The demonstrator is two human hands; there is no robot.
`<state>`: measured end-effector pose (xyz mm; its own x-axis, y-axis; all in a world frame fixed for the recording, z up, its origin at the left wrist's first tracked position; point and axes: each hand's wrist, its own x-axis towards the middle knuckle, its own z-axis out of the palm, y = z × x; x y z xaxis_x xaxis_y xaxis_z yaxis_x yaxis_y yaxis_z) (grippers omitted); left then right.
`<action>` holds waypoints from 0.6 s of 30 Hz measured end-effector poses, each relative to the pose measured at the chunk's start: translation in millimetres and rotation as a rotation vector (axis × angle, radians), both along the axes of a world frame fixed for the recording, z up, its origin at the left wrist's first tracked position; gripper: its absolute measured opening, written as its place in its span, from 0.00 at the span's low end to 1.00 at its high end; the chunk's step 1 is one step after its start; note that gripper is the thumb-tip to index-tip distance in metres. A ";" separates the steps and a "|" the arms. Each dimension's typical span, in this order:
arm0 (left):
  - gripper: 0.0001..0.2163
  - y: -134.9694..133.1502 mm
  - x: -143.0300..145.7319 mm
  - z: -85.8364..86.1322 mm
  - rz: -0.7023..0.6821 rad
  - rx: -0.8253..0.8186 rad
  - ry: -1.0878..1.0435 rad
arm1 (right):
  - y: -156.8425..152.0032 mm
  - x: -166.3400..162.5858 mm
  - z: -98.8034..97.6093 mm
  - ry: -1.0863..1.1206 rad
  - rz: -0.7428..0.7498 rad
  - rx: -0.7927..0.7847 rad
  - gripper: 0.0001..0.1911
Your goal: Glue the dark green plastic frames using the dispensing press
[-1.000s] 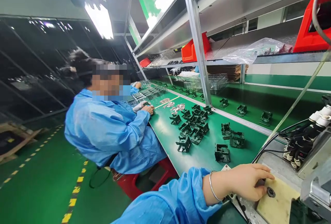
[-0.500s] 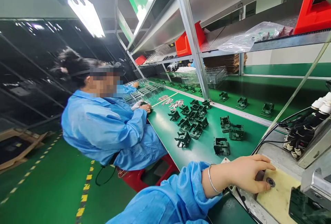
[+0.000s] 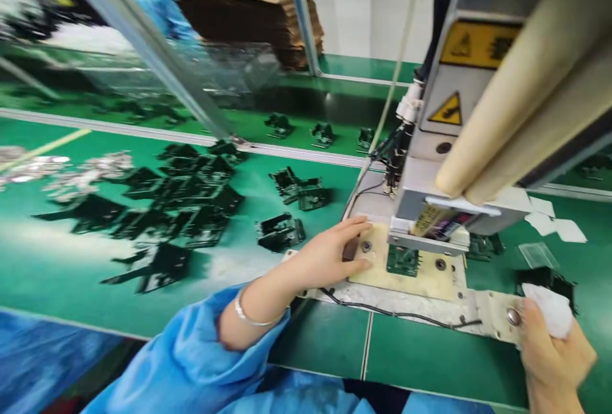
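My left hand [image 3: 335, 254] lies at the left end of a cream plate [image 3: 425, 286] on a press machine, thumb and fingers spread apart on it. A green circuit board part [image 3: 402, 261] sits on the plate under the press head [image 3: 430, 243]. My right hand [image 3: 554, 350] is closed around a white, soft-looking piece [image 3: 549, 312] whose kind I cannot make out. Its thumb is beside a round metal button [image 3: 513, 316] on the machine's right bracket. Just behind that hand is a dark part [image 3: 545, 279], partly hidden by it.
Many dark green assemblies [image 3: 191, 191] and a pile of silvery pieces [image 3: 95, 171] spread over the green table at left. White squares [image 3: 568, 230] and a clear piece [image 3: 538, 254] lie at right. A metal post [image 3: 143, 37] and thick cream tubes [image 3: 516, 95] rise nearby.
My view has swung right and down from the seated co-worker to the press machine. My right hand with the white piece is now in view; my left hand still rests on the plate.
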<state>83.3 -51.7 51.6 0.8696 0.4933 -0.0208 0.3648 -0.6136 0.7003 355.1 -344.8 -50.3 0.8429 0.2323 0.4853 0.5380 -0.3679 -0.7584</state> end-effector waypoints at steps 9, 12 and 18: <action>0.28 3.0 1.7 -1.3 -0.006 0.110 0.110 | 13.8 -3.9 11.9 -0.019 0.023 0.059 0.21; 0.27 0.6 4.2 2.8 -0.023 0.104 0.113 | 14.7 -5.3 18.9 -0.024 0.022 0.086 0.18; 0.33 -0.7 4.2 7.2 0.053 0.114 0.089 | 18.0 -4.1 26.8 0.034 0.013 0.091 0.18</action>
